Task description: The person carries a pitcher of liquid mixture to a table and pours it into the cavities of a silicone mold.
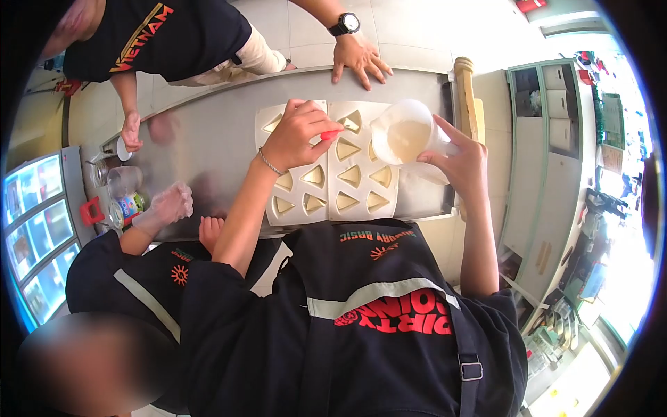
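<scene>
the right hand [460, 163] grips a translucent jug [403, 135] of pale liquid at its handle side, over the right part of two molds [335, 190] lying side by side on a metal table [208, 125]. the left hand [299, 135] pinches a small red tool [331, 134] above them, near the jug's lip. too steep a tilt would likely flood the triangular cavities and wet the ridges between; a drifting left wrist might knock the lip. a co-worker's watch-wearing hand [359, 61], resting beyond the molds, could jolt the table.
</scene>
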### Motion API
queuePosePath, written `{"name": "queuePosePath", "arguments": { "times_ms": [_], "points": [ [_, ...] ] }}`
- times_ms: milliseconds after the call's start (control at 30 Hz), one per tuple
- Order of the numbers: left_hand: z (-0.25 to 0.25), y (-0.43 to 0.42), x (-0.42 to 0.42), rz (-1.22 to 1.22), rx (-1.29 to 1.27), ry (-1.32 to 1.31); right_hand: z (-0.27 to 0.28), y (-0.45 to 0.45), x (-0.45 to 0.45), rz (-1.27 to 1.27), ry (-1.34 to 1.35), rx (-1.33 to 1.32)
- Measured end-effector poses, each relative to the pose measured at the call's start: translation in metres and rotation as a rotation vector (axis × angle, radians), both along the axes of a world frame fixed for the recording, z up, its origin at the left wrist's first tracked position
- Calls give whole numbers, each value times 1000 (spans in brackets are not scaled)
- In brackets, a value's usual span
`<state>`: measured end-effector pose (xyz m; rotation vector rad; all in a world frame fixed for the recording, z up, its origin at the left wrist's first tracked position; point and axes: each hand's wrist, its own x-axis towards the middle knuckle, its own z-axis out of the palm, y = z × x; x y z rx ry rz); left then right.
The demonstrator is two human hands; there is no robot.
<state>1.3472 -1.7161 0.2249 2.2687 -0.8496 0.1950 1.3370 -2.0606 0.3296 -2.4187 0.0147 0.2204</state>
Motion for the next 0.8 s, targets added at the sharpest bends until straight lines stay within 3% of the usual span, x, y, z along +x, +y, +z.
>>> {"name": "queuePosePath", "arguments": {
  "times_ms": [233, 433, 533, 600, 800],
  "points": [
    [6, -6, -4, 13, 21, 23, 6, -1, -3, -15, 25, -45],
    [4, -8, -6, 67, -15, 35, -12, -35, -9, -17, -77, 254],
    [6, -8, -8, 65, 3, 19, -19, -45, -19, -107, -61, 397],
    [9, -9, -1, 55, 4, -8, -17, -43, -24, -302, -56, 448],
    [8, -16, -1, 110, -22, 53, -48, -69, -52, -467, -119, 608]
  ]
}}
